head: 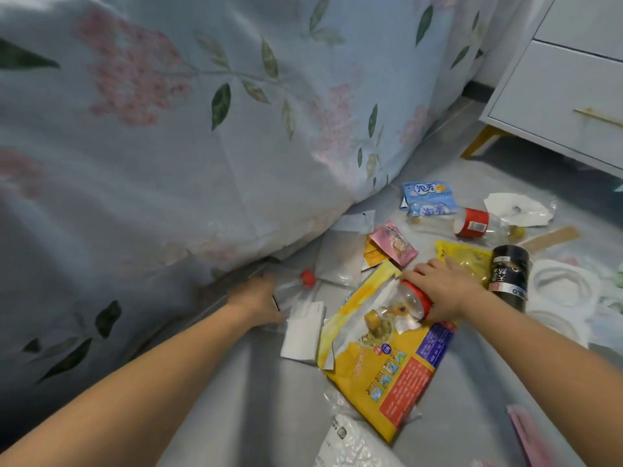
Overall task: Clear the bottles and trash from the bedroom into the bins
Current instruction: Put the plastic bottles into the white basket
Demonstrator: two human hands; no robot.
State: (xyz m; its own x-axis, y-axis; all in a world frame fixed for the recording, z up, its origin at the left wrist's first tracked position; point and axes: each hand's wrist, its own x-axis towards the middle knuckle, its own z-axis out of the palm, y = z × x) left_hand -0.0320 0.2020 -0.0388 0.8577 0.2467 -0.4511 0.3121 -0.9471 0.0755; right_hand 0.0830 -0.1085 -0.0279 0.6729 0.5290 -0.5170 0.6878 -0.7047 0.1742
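My left hand [258,298] grips a clear plastic bottle with a red cap [296,286] lying on the floor at the foot of the bed. My right hand [441,289] grips another clear bottle with a red label [401,306] that lies on a large yellow snack bag [387,372]. A third red-labelled bottle [475,224] lies farther back. A dark can [509,273] stands just right of my right hand. Blue wrappers [426,197], a pink packet [394,244], a yellow packet [468,261] and a white paper pad [303,332] are scattered around.
The bed with its floral blue sheet [202,129] fills the left and overhangs the floor. A white drawer unit [566,92] on gold legs stands at the back right. White paper and plastic lids [566,284] lie at the right; a crinkled white bag [350,446] lies near the bottom edge.
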